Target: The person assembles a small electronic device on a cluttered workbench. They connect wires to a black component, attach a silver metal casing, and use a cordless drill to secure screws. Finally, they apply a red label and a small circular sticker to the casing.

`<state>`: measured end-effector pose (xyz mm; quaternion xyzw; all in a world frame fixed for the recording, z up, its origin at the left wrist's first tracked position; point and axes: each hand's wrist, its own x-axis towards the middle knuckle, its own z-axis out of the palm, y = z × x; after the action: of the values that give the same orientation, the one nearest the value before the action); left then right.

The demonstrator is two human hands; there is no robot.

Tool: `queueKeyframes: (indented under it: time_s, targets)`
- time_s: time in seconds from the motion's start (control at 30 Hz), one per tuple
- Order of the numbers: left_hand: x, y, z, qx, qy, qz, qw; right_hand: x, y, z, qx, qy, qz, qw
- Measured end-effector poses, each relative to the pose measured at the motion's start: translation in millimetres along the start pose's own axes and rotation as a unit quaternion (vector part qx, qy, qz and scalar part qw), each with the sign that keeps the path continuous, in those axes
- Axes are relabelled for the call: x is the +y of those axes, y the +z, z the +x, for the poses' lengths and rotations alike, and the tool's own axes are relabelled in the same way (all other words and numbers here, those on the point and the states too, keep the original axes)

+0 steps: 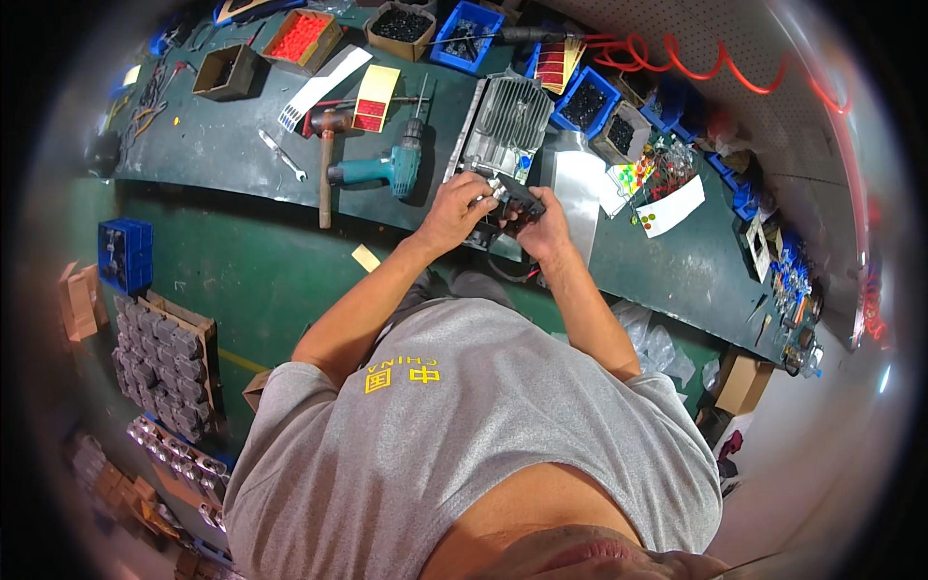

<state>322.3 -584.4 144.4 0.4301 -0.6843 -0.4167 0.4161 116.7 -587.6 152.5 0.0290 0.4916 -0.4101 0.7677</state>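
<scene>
My right hand (547,230) grips a small black part (523,197), thumb along its side; its exact kind is hard to make out. Against the left end of that part, the curled fingers of my left hand (456,211) are closed on a small silvery piece too small to name. Both hands are over the near end of a grey finned metal housing (505,121), which lies on the green workbench (246,159). Below the hands, part of the housing and a dark cable are partly hidden.
Left of the housing lie a teal power drill (391,169), a wooden-handled hammer (327,174) and a wrench (283,157). Parts bins line the back, including a blue bin (466,37) and a box of red pieces (298,39). A red coiled hose (667,60) hangs at the right.
</scene>
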Motion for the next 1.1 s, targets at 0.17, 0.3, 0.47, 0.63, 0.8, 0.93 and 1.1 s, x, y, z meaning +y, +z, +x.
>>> queueKeyframes:
  time_s: [0.17,0.3,0.47,0.63,0.8,0.93,1.1]
  targets:
    - [-2,-2,1,-0.015,0.008,-0.007,1.000,1,-2,1,-0.004,-0.003,0.000,1.000]
    - [-3,-2,2,-0.028,0.001,-0.012,1.000,1,-5,2,-0.019,-0.001,0.001,1.000]
    - [-3,-6,6,-0.038,0.015,-0.013,0.999,2,-6,2,-0.018,-0.001,0.010,1.000]
    - [0,-11,9,-0.062,0.017,-0.011,0.998,1,-5,1,-0.010,0.005,0.018,1.000]
    - [1,-11,10,-0.057,0.016,-0.012,0.998,2,-3,0,-0.008,-0.002,0.008,1.000]
    - [0,-10,9,-0.055,0.016,-0.017,0.998,3,-5,2,-0.014,-0.018,-0.014,1.000]
    - [-1,-10,7,-0.036,0.013,-0.027,0.999,4,-10,5,-0.034,-0.023,-0.032,0.999]
